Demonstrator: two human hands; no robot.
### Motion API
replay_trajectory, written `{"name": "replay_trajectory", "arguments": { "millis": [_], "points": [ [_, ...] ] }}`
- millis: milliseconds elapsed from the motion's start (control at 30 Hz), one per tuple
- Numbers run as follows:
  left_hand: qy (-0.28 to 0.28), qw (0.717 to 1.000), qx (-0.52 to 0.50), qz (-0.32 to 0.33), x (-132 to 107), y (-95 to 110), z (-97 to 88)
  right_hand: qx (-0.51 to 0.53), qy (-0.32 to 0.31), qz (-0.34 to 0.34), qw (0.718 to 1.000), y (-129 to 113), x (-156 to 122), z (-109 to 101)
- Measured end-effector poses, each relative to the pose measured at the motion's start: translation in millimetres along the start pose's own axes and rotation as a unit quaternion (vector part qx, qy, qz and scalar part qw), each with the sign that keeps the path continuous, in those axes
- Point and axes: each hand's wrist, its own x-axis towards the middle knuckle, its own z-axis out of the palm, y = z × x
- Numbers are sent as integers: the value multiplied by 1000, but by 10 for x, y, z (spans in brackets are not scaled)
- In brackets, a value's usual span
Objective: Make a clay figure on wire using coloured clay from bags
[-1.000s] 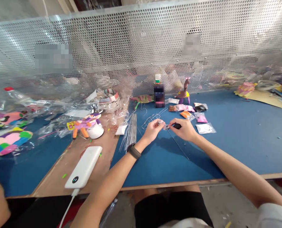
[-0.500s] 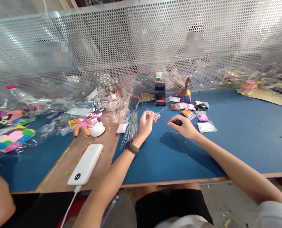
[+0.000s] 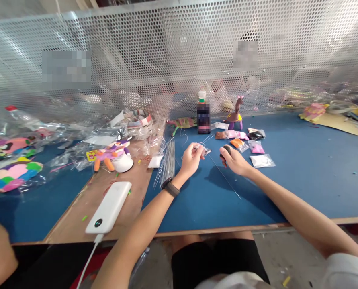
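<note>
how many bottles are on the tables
2: a white-capped bottle in the middle, near the mesh, and a red-capped bottle at far left, among wrap. More may be hidden behind the mesh.

text: none legible | power bank display [image 3: 98, 222]: too small | bottle label [image 3: 203, 119]: blurred

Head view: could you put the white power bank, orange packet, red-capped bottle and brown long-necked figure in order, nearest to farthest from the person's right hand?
From the right hand:
1. Orange packet, just beyond it.
2. Brown long-necked figure, farther back.
3. White power bank, off to the left, toward the front.
4. Red-capped bottle, far left, at the back.
</note>
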Motion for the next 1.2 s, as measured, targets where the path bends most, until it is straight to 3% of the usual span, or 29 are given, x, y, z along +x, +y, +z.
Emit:
{"name": "replay_trajectory", "arguments": {
  "millis": [100,267,400,667,833,933,1067,1200],
  "points": [
    [-14,1000,19,7,-26,11,10,-10,-7,2,1000,16,9,-4],
    [-20,999,22,15,-39,19,17,131,7,73,989,6,34,-3],
    [-9,1000,-4,6,-32,15,27,175,37,69,981,-14,28,-11],
    [-10,1000,-14,-5,-60,46,42,245,-28,68,967,-14,17,-22],
    [-6,1000,-14,-6,-62,38,41,336,-113,131,926,49,43,-70],
    [-4,1000,-13,-1,-67,40,46,343,-147,149,916,59,39,-53],
    [-1,1000,-6,-3,-75,68,51,338,-119,133,924,8,4,3],
    [0,1000,-13,-8,-72,84,48,287,-67,54,954,-55,-39,9]
  ]
}}
